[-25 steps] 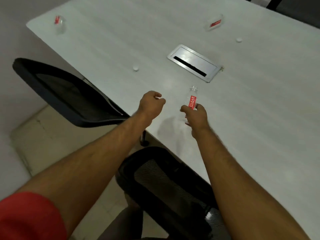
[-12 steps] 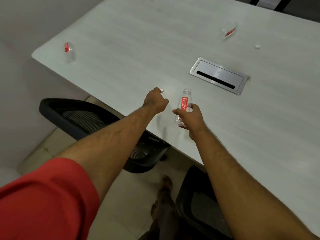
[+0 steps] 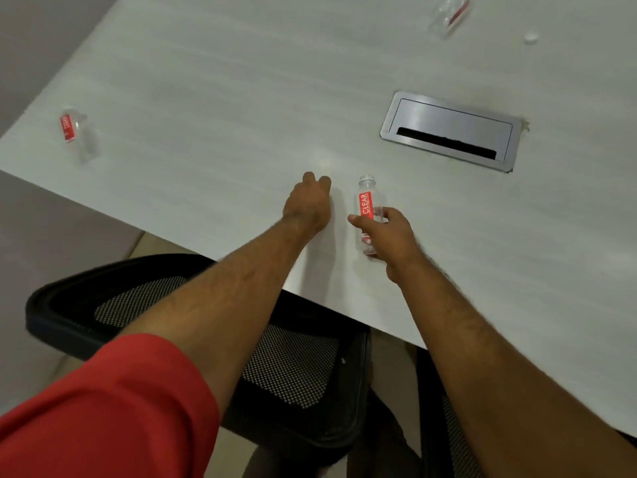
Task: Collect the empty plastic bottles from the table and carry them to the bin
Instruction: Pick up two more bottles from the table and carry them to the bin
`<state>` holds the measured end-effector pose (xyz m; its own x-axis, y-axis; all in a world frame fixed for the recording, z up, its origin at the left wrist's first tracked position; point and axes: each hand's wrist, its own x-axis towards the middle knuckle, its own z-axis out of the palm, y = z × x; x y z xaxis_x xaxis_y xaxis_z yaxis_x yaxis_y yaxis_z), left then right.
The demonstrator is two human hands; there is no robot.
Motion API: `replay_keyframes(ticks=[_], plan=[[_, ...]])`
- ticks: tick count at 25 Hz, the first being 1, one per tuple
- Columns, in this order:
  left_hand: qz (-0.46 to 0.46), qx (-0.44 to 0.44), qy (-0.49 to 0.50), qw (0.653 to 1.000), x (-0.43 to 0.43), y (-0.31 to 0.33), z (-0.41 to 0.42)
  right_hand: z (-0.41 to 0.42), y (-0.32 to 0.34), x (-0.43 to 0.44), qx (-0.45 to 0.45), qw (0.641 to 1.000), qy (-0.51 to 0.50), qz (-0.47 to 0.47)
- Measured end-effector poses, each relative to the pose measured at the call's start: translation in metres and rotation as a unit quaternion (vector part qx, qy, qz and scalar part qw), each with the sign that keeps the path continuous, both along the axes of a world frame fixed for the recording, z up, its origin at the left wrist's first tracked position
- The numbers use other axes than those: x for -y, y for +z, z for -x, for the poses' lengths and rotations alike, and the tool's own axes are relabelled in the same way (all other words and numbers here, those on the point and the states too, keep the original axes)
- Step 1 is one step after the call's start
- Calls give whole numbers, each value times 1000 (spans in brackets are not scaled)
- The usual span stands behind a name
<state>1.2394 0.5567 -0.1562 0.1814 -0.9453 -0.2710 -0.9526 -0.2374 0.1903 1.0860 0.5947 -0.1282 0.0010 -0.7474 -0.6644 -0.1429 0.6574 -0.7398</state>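
Note:
A small clear plastic bottle (image 3: 366,201) with a red CLEAR label, uncapped, is upright in my right hand (image 3: 389,236) just above the white table (image 3: 224,81), near its front edge. My left hand (image 3: 308,205) rests beside it on the tabletop with its fingers curled down over a small white cap, which is hidden beneath them. Another empty bottle (image 3: 74,131) stands near the table's left corner. A third bottle (image 3: 448,13) lies on its side at the far right, with a loose white cap (image 3: 531,37) next to it.
A metal cable box (image 3: 448,129) is set into the table behind my right hand. A black mesh chair (image 3: 172,298) stands under the table edge below my arms, and a second chair (image 3: 444,426) is at the lower right. No bin is in view.
The view has shifted left and closer. My left hand reached forward to the white cap and closed over it. My right hand keeps holding the bottle.

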Motion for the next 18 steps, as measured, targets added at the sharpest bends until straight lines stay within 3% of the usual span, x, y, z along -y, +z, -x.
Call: replay_keyframes(ticks=[3, 6, 10, 13, 18], plan=[[13, -97, 26, 995, -10, 17, -20, -20, 13, -6, -12, 1000, -15, -8], [101, -241, 123, 957, -34, 60, -71, -64, 39, -18, 4, 1000, -3, 17], [196, -473, 291, 808, -87, 136, -181, -172, 92, -58, 38, 994, 60, 87], [247, -530, 317, 747, -134, 184, -263, -269, 128, -101, -20, 979, 132, 156], [266, -565, 318, 713, -193, 214, -353, -370, 167, -153, -64, 943, 207, 254]])
